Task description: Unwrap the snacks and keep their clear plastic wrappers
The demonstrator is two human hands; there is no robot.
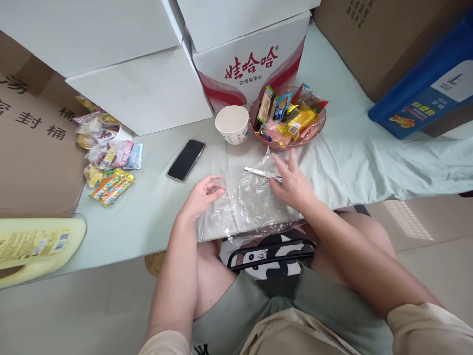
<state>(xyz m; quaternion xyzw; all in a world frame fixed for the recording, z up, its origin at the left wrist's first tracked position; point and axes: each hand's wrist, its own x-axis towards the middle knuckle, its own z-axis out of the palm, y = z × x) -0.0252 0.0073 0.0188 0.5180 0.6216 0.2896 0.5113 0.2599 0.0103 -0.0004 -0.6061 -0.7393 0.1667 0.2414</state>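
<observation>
My left hand [205,195] is over the left edge of a crumpled clear plastic bag [254,202], its fingers loosely curved and the thumb apart from them. Whether the fingertips touch the plastic I cannot tell. To the right, my right hand [293,183] has its fingers spread. Its thumb side meets the end of a slim silver tool [260,172] with a blade-like shape; the far end is hidden by the hand, so its exact kind is unclear. The tool lies across the bag. Just beyond that hand sits a pink glass bowl [271,144] full of wrapped snacks [295,118].
A white paper cup [232,125] stands left of the bowl, and a black phone [186,159] lies farther left. Several packaged snacks [111,187] are piled near a brown carton [33,148]. White boxes [140,88] line the back; a blue container [424,88] stands right, a yellow jug [37,246] left.
</observation>
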